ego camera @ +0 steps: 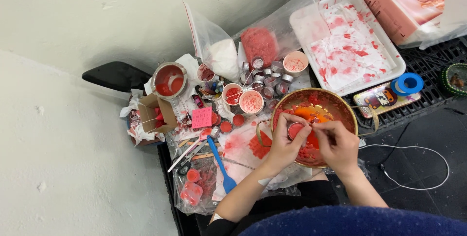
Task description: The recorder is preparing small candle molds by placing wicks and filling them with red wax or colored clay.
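My left hand holds a small round cup of red wax over a wide golden bowl filled with red and orange wax crumbs. My right hand pinches at the rim of that small cup with thumb and forefinger; what it pinches is too small to tell. Both hands hover above the bowl's near side.
A white tray with red-stained paper lies behind the bowl. Several small metal cups, paper cups of red wax, a metal pot, plastic bags, a blue spatula, blue tape and a white cable crowd the surface.
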